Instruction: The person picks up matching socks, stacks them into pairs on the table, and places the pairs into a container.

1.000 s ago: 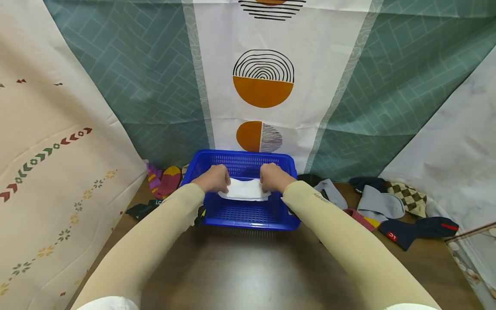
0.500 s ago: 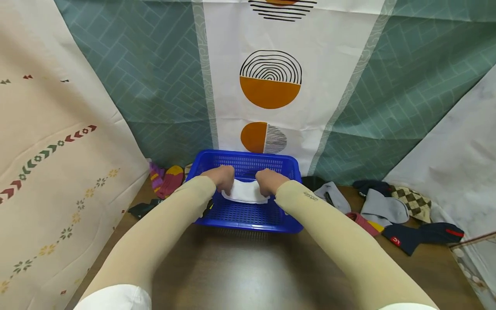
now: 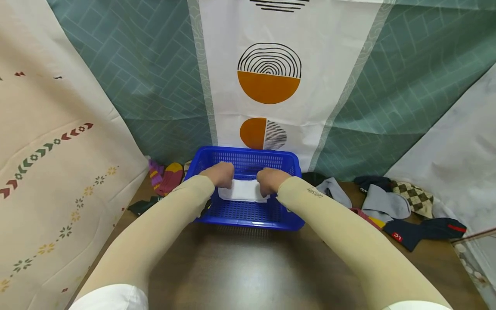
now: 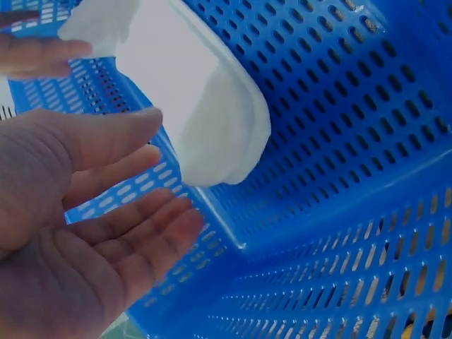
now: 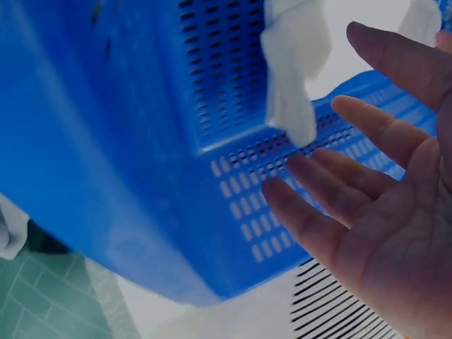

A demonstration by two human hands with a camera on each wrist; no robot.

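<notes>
- Since a second ago my left hand (image 3: 221,174) and right hand (image 3: 270,178) have drawn a little closer together, and the white cloth (image 3: 244,190) between them lies flatter.
- My left grip is wide: in the left wrist view the thumb and fingers stand apart, closed round nothing, the thumb tip just beside the cloth.
- My right grip is wide too, fingers spread, the thumb tip overlapping the cloth in that wrist's view; I cannot tell whether it touches.
- The cloth is inside the blue basket (image 3: 238,211), stretched crosswise, nearer the back wall than the front.
- Left of the basket I see a purple striped sock (image 3: 156,172) beside a maroon sock (image 3: 172,180) with a mustard toe.
- Well to the right, a checkered sock (image 3: 416,198) lies behind a navy sock (image 3: 426,230) on the brown table (image 3: 248,267).
</notes>
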